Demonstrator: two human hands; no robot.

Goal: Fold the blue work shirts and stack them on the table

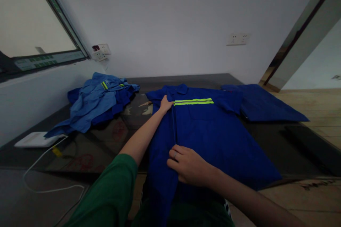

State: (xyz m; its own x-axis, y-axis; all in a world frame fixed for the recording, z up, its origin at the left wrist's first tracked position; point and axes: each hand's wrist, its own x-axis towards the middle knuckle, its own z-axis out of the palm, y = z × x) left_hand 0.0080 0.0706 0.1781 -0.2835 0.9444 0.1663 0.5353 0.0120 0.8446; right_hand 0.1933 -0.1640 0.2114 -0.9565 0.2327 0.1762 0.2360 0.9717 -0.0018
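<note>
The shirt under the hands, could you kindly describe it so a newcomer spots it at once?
On the table by the wall, find the clothes pile at left and blue cloth at right. Between them lies the shirt, alone in showing a long yellow-green chest stripe below its collar.

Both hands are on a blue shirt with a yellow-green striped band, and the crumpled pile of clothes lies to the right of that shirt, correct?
Not quite: the head view shows the crumpled pile of clothes to the left of the blue shirt. The left hand and right hand are on that shirt, with its yellow-green striped band.
</note>
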